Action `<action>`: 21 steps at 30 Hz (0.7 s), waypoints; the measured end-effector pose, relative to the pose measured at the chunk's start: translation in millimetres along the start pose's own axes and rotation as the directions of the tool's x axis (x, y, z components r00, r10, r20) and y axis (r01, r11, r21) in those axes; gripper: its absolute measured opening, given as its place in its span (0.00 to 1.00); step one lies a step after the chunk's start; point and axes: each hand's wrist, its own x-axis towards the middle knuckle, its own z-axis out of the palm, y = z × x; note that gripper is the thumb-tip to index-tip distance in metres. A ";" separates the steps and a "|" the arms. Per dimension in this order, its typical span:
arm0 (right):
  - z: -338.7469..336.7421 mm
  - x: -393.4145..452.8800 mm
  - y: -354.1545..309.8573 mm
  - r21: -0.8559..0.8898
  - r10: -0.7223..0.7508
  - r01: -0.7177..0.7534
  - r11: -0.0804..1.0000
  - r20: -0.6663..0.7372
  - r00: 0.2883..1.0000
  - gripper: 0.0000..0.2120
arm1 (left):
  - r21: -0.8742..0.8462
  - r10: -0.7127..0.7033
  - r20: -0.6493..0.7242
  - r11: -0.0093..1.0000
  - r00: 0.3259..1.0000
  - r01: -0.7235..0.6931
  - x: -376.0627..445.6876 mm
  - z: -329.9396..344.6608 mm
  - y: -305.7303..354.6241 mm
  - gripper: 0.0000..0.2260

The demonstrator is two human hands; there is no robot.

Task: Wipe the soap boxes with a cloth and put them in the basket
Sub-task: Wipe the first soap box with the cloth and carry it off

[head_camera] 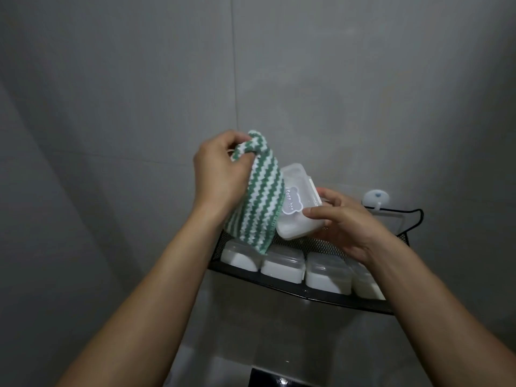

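Four soap boxes point(282, 265) already in basket point(293, 294); right hand point(343, 222) grips fifth box point(297, 202), left hand point(220, 166) pinches cloth point(255, 196) beside it; wiping seems unfinished, placing left

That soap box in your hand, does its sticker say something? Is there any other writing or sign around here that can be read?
"soap box", as best it can be made out: small letters on the cloud-shaped sticker on the lid of the soap box held by the right hand; partly blurred, so not certain.
Soap boxes in the basket: no writing shows.
Cloth, wall hook: no text.
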 end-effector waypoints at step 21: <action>-10.3 2.2 -5.6 -0.055 -0.016 0.013 0.998 -0.038 0.999 0.25 | 0.254 0.337 0.404 0.851 0.850 -0.459 -23.5 45.0 4.1 0.09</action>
